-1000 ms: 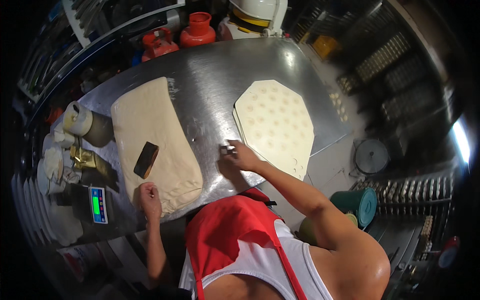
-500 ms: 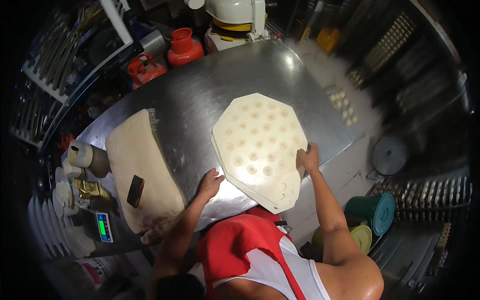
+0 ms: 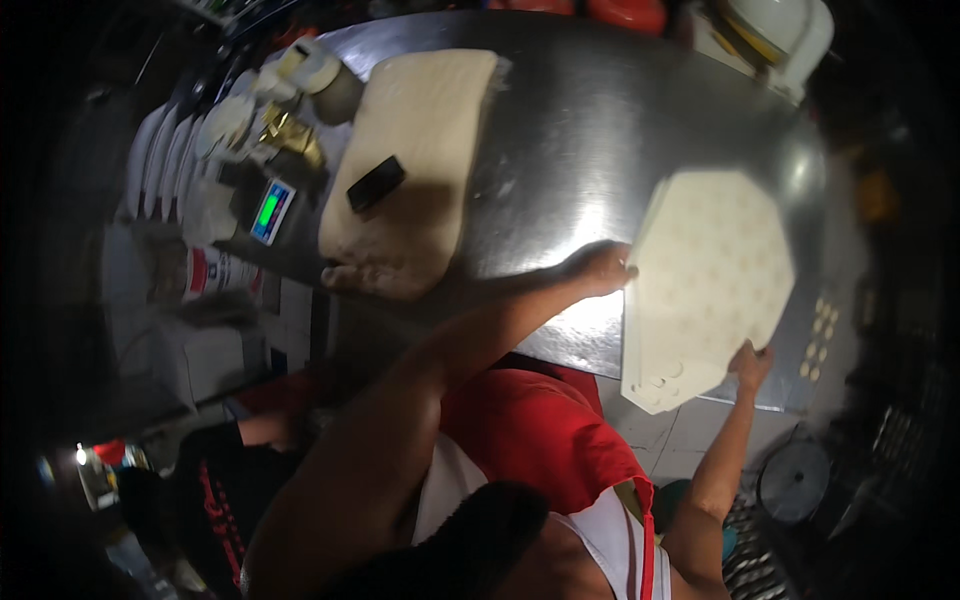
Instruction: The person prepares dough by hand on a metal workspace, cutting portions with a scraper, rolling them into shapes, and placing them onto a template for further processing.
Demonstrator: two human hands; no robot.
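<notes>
A cream-coloured, many-sided dough divider plate (image 3: 705, 280), blurred by motion, is on the right part of the metal table (image 3: 560, 130), its near corner past the front edge. Faint round marks dot its face, and small curved cut-outs sit near that corner. My left hand (image 3: 603, 270) grips its left edge with the fingers closed. At the lower right edge my right hand (image 3: 750, 366) has its fingers wrapped round the rim. Farther left lies a thick slab of dough (image 3: 425, 130) with a dark rectangular block (image 3: 376, 184) on top.
Left of the dough are a small scale with a lit green display (image 3: 271, 211), a gold packet (image 3: 290, 135) and white tubs (image 3: 225, 128). A white machine (image 3: 780, 35) stands beyond the far edge. Another person in a black shirt (image 3: 205, 500) is at lower left. Small dough balls (image 3: 820, 340) lie at right.
The view has turned, so the dough slab sits higher in the picture and the plate farther right. My left hand has come from beside the plate onto its edge; the right still holds it.
</notes>
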